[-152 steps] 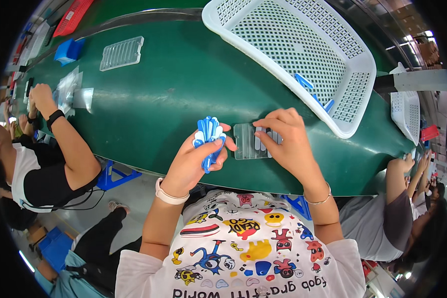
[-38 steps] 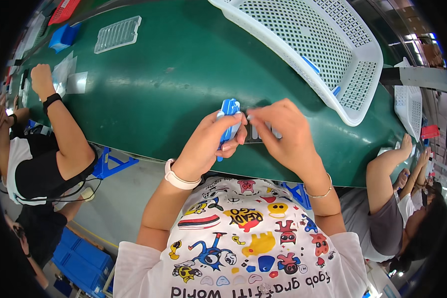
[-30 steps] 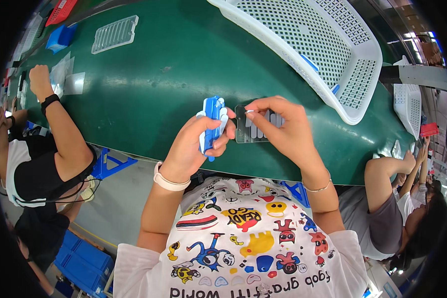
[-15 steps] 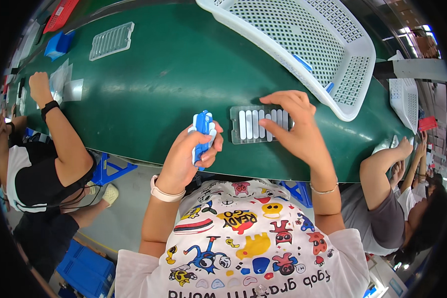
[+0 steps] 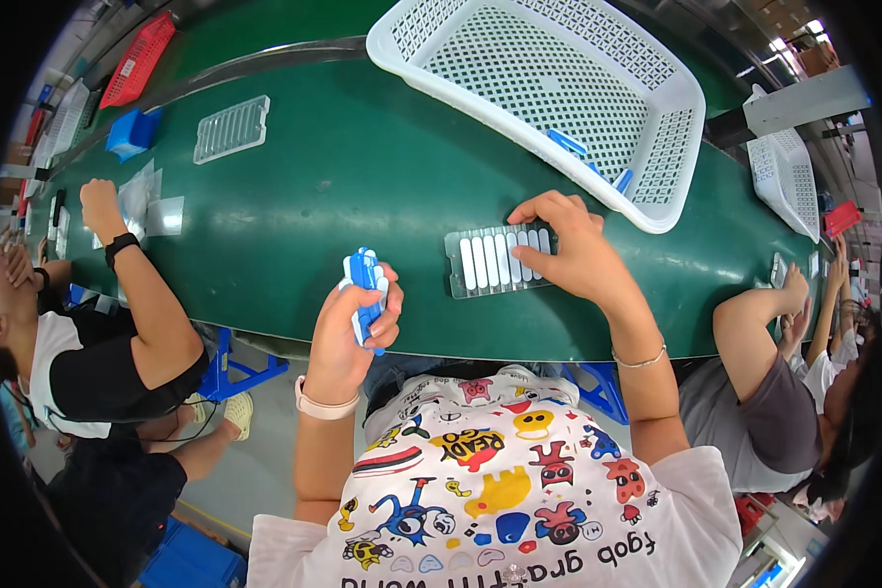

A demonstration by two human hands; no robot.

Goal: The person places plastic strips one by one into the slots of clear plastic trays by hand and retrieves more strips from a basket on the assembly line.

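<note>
My left hand (image 5: 335, 331) is closed round a small bundle of blue-and-white plastic pieces (image 5: 364, 267), held upright above the near part of the table. To its right lies a clear ribbed tray (image 5: 455, 279) with a row of several white round-ended strips (image 5: 490, 260) side by side in its slots. Over the tray's right end is my right hand (image 5: 583, 253), thumb and forefinger apart with nothing visible between them. Its thumb tip is at the strips and its bent forefinger reaches the tray's far edge. The hand covers the tray's right end.
A large white perforated basket (image 5: 431, 86) holding a few blue pieces (image 5: 566, 142) stands beyond the tray on the green table (image 5: 304, 235). An unfilled clear tray (image 5: 232, 128), a blue block-shaped holder (image 5: 132, 133) and clear bags (image 5: 142, 191) lie farther left. Co-workers sit at both sides.
The view has shifted. A strip that stuck out toward me from the row is now in line with the others. My left hand still grips the blue-and-white bundle.
</note>
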